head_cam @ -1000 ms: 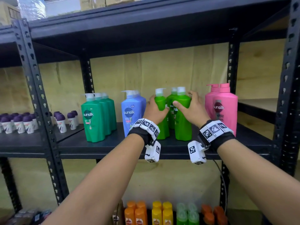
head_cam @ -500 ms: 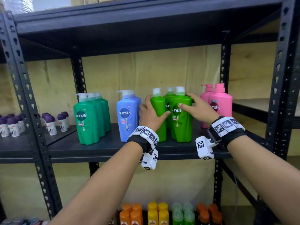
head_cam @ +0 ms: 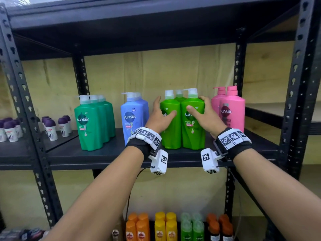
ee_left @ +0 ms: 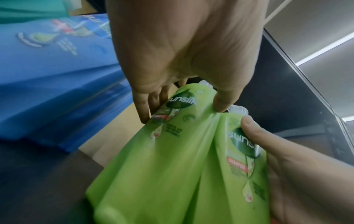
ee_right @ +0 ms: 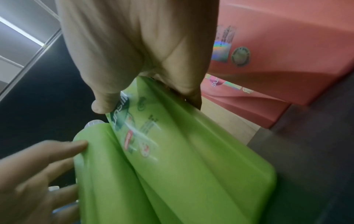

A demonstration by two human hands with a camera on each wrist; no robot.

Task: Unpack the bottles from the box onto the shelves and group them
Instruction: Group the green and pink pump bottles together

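Three light green pump bottles stand together on the black middle shelf (head_cam: 111, 153), two in front and one behind. My left hand (head_cam: 163, 112) grips the left front green bottle (head_cam: 171, 134), fingers round its left side, thumb on its face. My right hand (head_cam: 198, 106) grips the right front green bottle (head_cam: 194, 136) the same way from the right. The left wrist view shows the left hand (ee_left: 182, 111) on its bottle (ee_left: 162, 159). In the right wrist view the right hand (ee_right: 146, 103) clasps the other bottle (ee_right: 191, 159). Both bottles stand upright and touch each other.
Blue bottles (head_cam: 133, 119) stand close on the left, pink bottles (head_cam: 231, 110) close on the right, dark green bottles (head_cam: 93, 122) further left. Small purple-capped bottles (head_cam: 52, 127) fill the neighbouring shelf. Orange, yellow and green bottles (head_cam: 165, 226) sit on the shelf below.
Both hands have turned and pressed the two front green bottles together, so they now stand side by side facing forward. Both hands stay on the bottles.
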